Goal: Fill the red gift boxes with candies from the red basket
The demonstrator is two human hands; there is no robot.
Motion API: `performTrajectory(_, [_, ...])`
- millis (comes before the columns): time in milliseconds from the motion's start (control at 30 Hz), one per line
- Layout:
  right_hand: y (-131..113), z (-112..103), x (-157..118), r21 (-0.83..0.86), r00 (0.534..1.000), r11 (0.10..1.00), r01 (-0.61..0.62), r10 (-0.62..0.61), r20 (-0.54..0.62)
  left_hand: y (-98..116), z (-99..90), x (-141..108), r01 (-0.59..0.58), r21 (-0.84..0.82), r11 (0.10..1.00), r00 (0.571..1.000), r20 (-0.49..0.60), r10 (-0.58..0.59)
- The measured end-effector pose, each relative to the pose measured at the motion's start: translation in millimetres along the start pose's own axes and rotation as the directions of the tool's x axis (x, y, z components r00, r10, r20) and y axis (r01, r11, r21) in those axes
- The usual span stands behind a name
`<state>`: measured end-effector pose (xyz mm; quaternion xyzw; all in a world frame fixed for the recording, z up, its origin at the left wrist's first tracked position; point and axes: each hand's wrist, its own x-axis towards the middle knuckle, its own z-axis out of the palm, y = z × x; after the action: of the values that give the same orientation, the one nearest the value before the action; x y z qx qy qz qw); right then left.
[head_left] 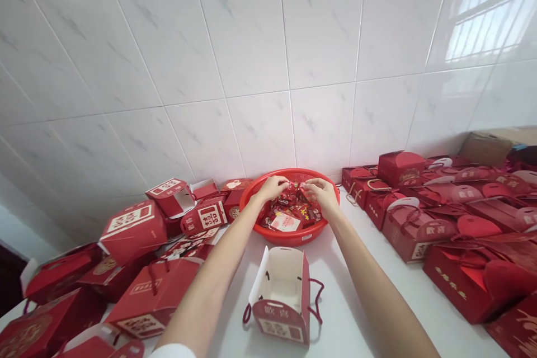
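Both of my hands are over a red plastic basket (274, 235) filled with small red-wrapped candies (304, 212) and a pale pink-and-white packet (286, 222). My left hand (274, 186) pinches a small red-wrapped candy at the basket's back left. Opposite it, my right hand (322, 193) has its fingertips closed on another small red-wrapped candy; their fine detail is too small to make out. Between my forearms stands an open red gift box (281, 321) with a white inside, its flaps up and dark red cord handles hanging at both sides. Nothing shows inside it.
Red gift boxes (136, 229) are piled on the left, some open and tipped. Rows of closed red gift boxes (413, 229) fill the right side of the white table (335, 302). A cardboard box (482, 151) sits at the far right, and a tiled wall (260, 39) rises behind.
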<state>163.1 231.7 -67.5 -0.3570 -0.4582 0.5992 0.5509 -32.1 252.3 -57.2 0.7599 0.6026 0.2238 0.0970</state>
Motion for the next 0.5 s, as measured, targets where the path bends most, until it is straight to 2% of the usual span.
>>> performTrajectory(100, [-0.8,0.7,0.6,0.020,0.999,0.999,-0.050,0.050,-0.007,8.3,-6.0,-11.7,-0.061,-0.122,0.991,0.989,-0.144,0.044])
performTrajectory(167, [-3.3,0.9,0.1,0.029,0.993,0.993,-0.113,0.112,0.039,15.9,-7.1,-21.2,-0.111,-0.174,0.978,0.973,-0.222,0.071])
performTrajectory(233, [-6.7,0.1,-1.0,0.054,0.969,0.978,-0.204,0.193,0.157,24.8,-6.3,-30.0,-0.161,-0.199,0.967,0.951,-0.293,0.099])
performTrajectory(300, [-9.2,-1.7,-2.0,0.090,0.924,0.955,-0.284,0.247,0.292,34.4,-4.4,-36.8,-0.213,-0.202,0.956,0.931,-0.339,0.136])
performTrajectory(367, [-9.4,-3.8,-1.9,0.139,0.908,0.948,-0.286,0.221,0.357,44.3,-2.3,-40.9,-0.261,-0.193,0.946,0.922,-0.340,0.185])
performTrajectory(500, [-2.5,-6.5,3.5,0.223,0.968,0.965,-0.137,0.082,0.237,60.9,0.7,-43.1,-0.327,-0.175,0.928,0.926,-0.257,0.278])
